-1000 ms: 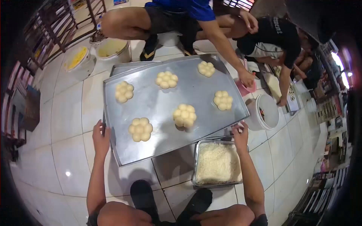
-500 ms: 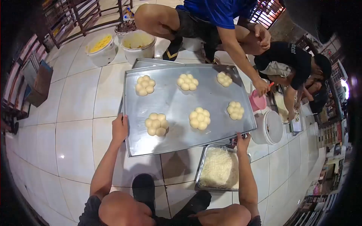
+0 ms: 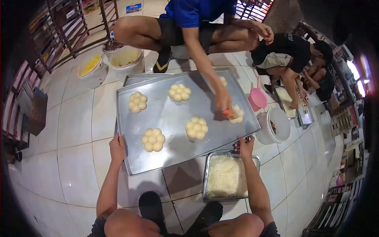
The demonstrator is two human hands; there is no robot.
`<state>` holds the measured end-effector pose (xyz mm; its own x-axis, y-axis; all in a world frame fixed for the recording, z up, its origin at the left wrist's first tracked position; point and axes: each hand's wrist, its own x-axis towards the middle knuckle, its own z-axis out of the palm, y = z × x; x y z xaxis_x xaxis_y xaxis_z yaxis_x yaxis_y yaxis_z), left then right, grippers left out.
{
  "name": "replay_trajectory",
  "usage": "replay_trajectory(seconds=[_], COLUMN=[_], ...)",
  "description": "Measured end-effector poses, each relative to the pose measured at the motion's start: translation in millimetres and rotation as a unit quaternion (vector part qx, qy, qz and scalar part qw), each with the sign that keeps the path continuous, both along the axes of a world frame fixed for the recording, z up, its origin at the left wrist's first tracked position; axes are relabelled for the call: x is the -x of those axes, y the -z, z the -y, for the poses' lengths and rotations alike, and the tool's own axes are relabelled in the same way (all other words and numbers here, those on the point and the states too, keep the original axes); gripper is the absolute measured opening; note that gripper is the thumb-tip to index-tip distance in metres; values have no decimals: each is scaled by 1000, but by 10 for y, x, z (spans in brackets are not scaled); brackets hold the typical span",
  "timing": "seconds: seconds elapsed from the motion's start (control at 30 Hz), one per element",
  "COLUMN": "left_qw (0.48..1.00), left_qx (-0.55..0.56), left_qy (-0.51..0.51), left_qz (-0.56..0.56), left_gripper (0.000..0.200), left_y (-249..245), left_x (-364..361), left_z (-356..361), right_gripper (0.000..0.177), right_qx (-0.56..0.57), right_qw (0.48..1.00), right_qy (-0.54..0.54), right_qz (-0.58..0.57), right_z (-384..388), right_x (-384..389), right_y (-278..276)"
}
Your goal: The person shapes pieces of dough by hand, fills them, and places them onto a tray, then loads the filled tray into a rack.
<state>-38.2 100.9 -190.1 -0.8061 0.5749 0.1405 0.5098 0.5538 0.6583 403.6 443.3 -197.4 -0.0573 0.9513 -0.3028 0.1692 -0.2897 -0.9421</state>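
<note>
A large metal tray (image 3: 166,118) bears several flower-shaped dough clusters, among them one at the lower left (image 3: 153,140) and one near the middle (image 3: 196,127). My left hand (image 3: 117,149) grips the tray's near left corner, fingers bent round the edge. At its near right corner my right hand (image 3: 246,147) holds the rim, with the thumb side up. A co-worker's hand (image 3: 224,100) is over the right part of the tray, holding a small orange-red tool (image 3: 227,113) at the rightmost cluster (image 3: 236,114), which it partly hides.
A metal pan of pale shreds (image 3: 227,175) lies below my right forearm. White buckets stand at the right (image 3: 272,126) and back left (image 3: 126,63). A pink cup (image 3: 257,98) is beside the tray. Another person crouches at the right over smaller trays (image 3: 304,112).
The tray has shifted left and tilted, its left side now nearer me. The co-worker's hand has moved from the pink cup to over the tray. Both my hands still hold it.
</note>
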Motion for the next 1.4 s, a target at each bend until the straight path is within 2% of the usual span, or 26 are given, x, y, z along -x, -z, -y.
replay_trajectory(seconds=[0.13, 0.2, 0.3, 0.47, 0.7, 0.87, 1.4], left_qw=[999, 1000, 1000, 1000, 999, 1000, 1000], left_qx=[-36, -21, -18, 1, -30, -1, 6], left_qy=[14, 0, 1, -1, -11, -4, -3], left_qz=[-29, -13, -2, 19, -12, 10, 16], left_gripper=[27, 28, 27, 28, 29, 28, 26], left_y=[279, 347, 109, 23, 187, 164, 178], left_x=[164, 158, 64, 4, 66, 121, 138], left_z=[-2, 46, 86, 76, 57, 103, 105], right_gripper=[57, 56, 56, 56, 55, 54, 54], right_qx=[-27, -6, -8, -8, -14, -11, -4], right_qw=[999, 1000, 1000, 1000, 999, 999, 1000], right_qy=[21, 19, 9, -3, 3, 8, 1], right_qz=[-8, -23, -13, 8, 29, 35, 9], right_z=[-27, -15, 19, 19, 46, 84, 16], right_x=[-56, -51, -33, -32, 20, 80, 71], right_y=[73, 102, 127, 153, 84, -27, 96])
